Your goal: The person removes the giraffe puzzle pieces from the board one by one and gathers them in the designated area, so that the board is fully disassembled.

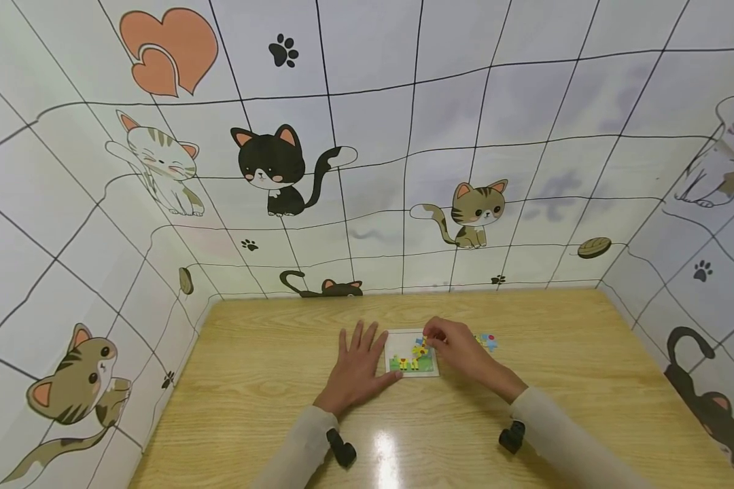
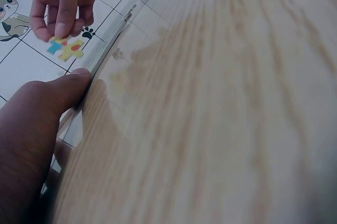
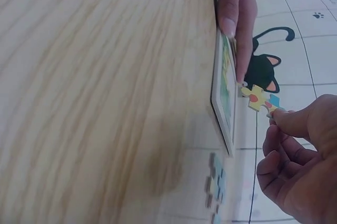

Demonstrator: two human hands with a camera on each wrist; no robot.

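My right hand (image 1: 459, 348) pinches a yellow jigsaw puzzle piece (image 3: 255, 98) with orange-red spots and a blue part between thumb and fingers. In the right wrist view the piece is held up off the puzzle board (image 3: 215, 89). That white-framed board (image 1: 421, 374) lies on the table, with joined pieces (image 1: 404, 365) of green grass and yellow giraffe legs along its near side. My left hand (image 1: 359, 367) rests flat with spread fingers at the board's left, its thumb at the near edge. Right-hand fingers hide part of the board's far right in the head view.
Several loose puzzle pieces (image 1: 486, 341), blue, yellow and red, lie on the table right of the board, partly behind my right hand. The wooden table (image 1: 251, 380) meets white walls (image 1: 373, 190) printed with cats and grid lines at its back and sides.
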